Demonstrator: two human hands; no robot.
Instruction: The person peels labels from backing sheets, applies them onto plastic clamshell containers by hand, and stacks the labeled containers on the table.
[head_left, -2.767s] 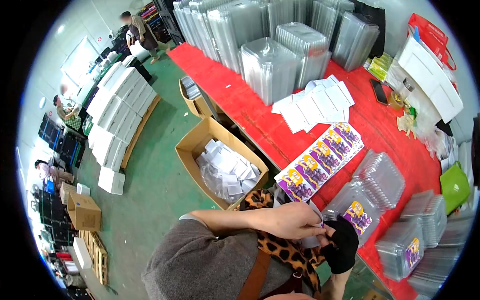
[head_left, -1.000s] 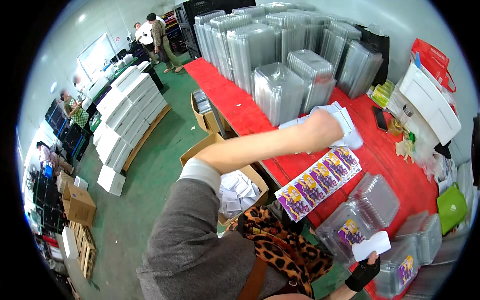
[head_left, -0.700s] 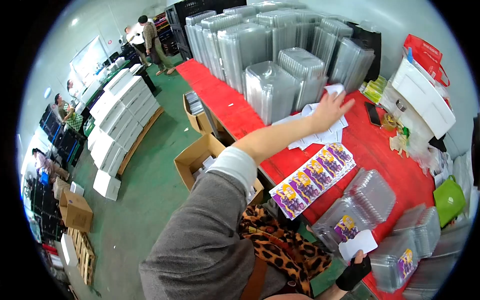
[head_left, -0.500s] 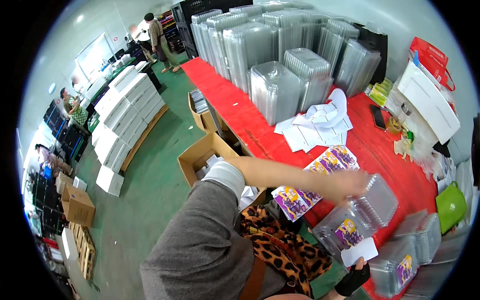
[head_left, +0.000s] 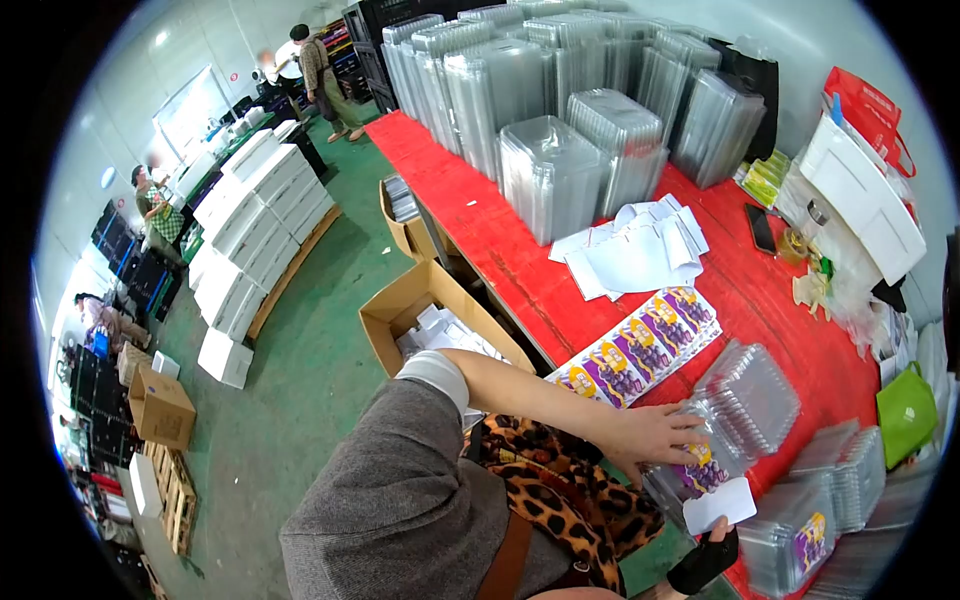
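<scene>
My left hand (head_left: 655, 436), bare, lies with fingers spread on a clear plastic container (head_left: 726, 440) at the table's near edge. Beside its fingertips, a purple and yellow grape label (head_left: 703, 474) shows on the container, partly covered. My right hand (head_left: 716, 548), in a black fingerless glove, pinches a blank white rounded card (head_left: 720, 505) over the container's lower edge. Above my left forearm is a strip of grape labels (head_left: 645, 345). Farther back lie crumpled white sheets (head_left: 640, 250).
Tall stacks of clear containers (head_left: 550, 180) stand along the back of the red table (head_left: 500, 245). More containers (head_left: 790, 540) sit at the lower right. A cardboard box (head_left: 385, 305) of white scraps is on the floor left of the table. Several people are in the background.
My left hand has moved from the white sheets down to the container. A curled white sheet now lies flatter on the pile. My right hand still holds the white card.
</scene>
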